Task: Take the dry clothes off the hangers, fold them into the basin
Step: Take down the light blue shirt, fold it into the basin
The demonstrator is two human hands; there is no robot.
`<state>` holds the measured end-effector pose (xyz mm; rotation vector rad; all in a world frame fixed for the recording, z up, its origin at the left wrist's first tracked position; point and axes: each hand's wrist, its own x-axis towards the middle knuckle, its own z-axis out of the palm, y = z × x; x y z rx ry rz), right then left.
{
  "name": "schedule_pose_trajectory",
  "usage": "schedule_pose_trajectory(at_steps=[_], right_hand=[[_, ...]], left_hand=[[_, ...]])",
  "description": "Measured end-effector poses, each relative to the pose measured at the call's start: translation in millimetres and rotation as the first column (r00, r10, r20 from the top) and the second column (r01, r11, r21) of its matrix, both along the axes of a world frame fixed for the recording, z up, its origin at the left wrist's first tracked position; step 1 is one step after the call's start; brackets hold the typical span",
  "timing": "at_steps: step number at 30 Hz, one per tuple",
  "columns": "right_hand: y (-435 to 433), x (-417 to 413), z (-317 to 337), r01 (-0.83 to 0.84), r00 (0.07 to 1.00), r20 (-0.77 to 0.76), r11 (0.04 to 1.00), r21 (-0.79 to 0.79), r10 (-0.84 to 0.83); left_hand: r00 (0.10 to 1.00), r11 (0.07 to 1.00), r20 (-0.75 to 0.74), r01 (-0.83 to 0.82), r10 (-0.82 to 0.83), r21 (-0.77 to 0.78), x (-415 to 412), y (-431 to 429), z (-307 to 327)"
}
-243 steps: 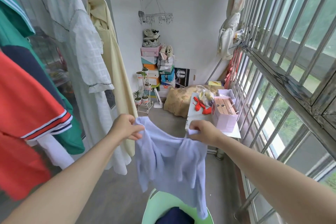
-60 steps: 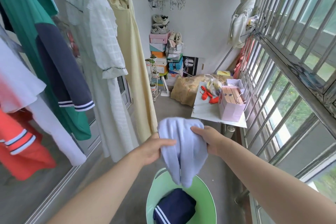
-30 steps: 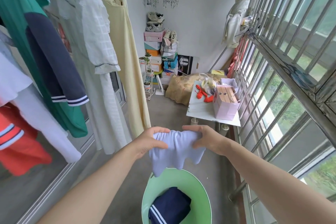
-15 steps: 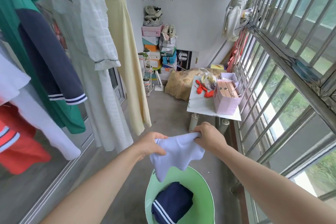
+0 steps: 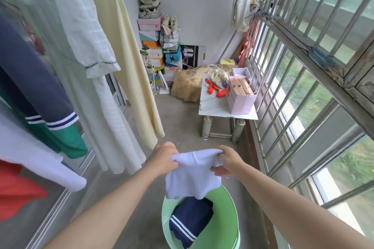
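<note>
A folded light-blue garment (image 5: 192, 176) hangs between my hands, just above the green basin (image 5: 230, 220) on the floor. My left hand (image 5: 164, 157) grips its left top corner and my right hand (image 5: 226, 159) grips its right top corner. Inside the basin lies a folded navy garment with white stripes (image 5: 192, 220). On the left, more clothes hang from hangers: a white dress (image 5: 81, 46), a pale yellow dress (image 5: 125, 46), a green and navy top (image 5: 36, 95) and a red garment (image 5: 14, 190).
A small white table (image 5: 214, 105) with a pink bag (image 5: 240, 97) and red items stands by the barred window (image 5: 303, 66) on the right. Stacked shoe boxes (image 5: 155, 44) and a beige bundle (image 5: 188, 85) fill the far end. Bare concrete floor (image 5: 178, 123) lies ahead.
The light-blue garment has gone from spread open to folded small. Over the last second my hands have lowered it closer to the basin.
</note>
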<state>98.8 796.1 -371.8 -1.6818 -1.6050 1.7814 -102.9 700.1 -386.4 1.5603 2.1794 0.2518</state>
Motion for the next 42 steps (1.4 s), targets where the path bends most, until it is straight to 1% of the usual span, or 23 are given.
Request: schedule_pose_trajectory(at_steps=[1,3,6,8,9,11,13,14,15,16,17,20,22,25,27,28,30,31,33,36,38,40,42], right_hand=[[-3,-1,1,0.086,0.988,-0.116,0.988,-0.129,-0.101],[-5,-3,0,0.217,0.904,-0.293,0.924,-0.315,-0.312],[-5,-9,-4,0.344,0.768,-0.414,0.860,-0.377,-0.489],[-3,-13,-10,0.405,0.696,-0.462,0.832,-0.381,-0.550],[-1,-15,-13,0.436,0.651,-0.477,0.805,-0.403,-0.591],[3,-15,-23,0.472,0.496,-0.503,0.706,-0.528,-0.708],[7,-11,-30,0.444,0.323,-0.514,0.606,-0.659,-0.795],[10,-8,-35,0.413,0.264,-0.521,0.584,-0.699,-0.811],[12,-4,-36,0.382,0.241,-0.528,0.580,-0.720,-0.814],[14,0,-39,0.357,0.253,-0.534,0.591,-0.723,-0.807],[16,4,-38,0.331,0.299,-0.549,0.624,-0.707,-0.781],[28,18,-30,0.189,0.557,-0.613,0.804,-0.563,-0.560],[39,25,-26,0.051,0.682,-0.618,0.869,-0.492,-0.390],[54,34,-22,-0.134,0.737,-0.633,0.867,-0.480,-0.237],[65,41,-16,-0.168,0.728,-0.643,0.847,-0.504,-0.238],[69,42,-13,-0.158,0.725,-0.637,0.838,-0.522,-0.260],[81,48,-9,-0.157,0.732,-0.628,0.831,-0.533,-0.264],[85,51,-8,-0.163,0.745,-0.620,0.834,-0.527,-0.246],[95,58,-11,-0.190,0.788,-0.589,0.841,-0.507,-0.177],[108,67,-24,-0.238,0.863,-0.504,0.859,-0.454,-0.027],[117,73,-37,-0.183,0.897,-0.441,0.879,-0.440,-0.034],[127,75,-48,-0.136,0.890,-0.447,0.882,-0.451,-0.092],[128,74,-52,-0.143,0.885,-0.455,0.871,-0.471,-0.101]], left_hand=[[1.000,1.000,-0.012,0.002,-0.002,0.002,0,1,0],[1.000,1.000,-0.006,-0.021,0.021,0.014,1,2,-1],[0.994,0.998,0.103,-0.052,0.049,0.032,1,5,-2],[0.954,0.991,0.282,-0.122,0.103,0.051,6,4,-1],[0.901,0.982,0.408,-0.181,0.146,0.047,9,3,-2],[0.743,0.956,0.629,-0.293,0.230,-0.004,18,0,-5],[0.601,0.934,0.750,-0.353,0.275,-0.060,26,-2,-8],[0.549,0.924,0.781,-0.371,0.296,-0.090,30,-2,-8],[0.511,0.917,0.800,-0.380,0.316,-0.119,32,-2,-10],[0.478,0.911,0.812,-0.384,0.335,-0.150,34,-2,-12],[0.447,0.901,0.818,-0.393,0.363,-0.185,35,-2,-16],[0.331,0.819,0.827,-0.520,0.454,-0.241,39,4,-25],[0.241,0.733,0.841,-0.637,0.484,-0.239,41,10,-31],[0.076,0.623,0.844,-0.711,0.530,-0.327,40,19,-44],[-0.049,0.590,0.837,-0.686,0.546,-0.425,47,25,-52],[-0.088,0.603,0.842,-0.659,0.532,-0.450,52,26,-56],[-0.213,0.634,0.874,-0.617,0.437,-0.467,69,33,-61],[-0.281,0.650,0.874,-0.586,0.397,-0.484,79,36,-61],[-0.359,0.699,0.844,-0.477,0.397,-0.532,98,44,-59],[-0.370,0.776,0.837,-0.347,0.402,-0.526,110,52,-61],[-0.369,0.783,0.843,-0.347,0.392,-0.516,114,53,-62],[-0.279,0.813,0.889,-0.371,0.364,-0.449,118,55,-67],[-0.183,0.822,0.920,-0.414,0.346,-0.391,120,53,-67]])
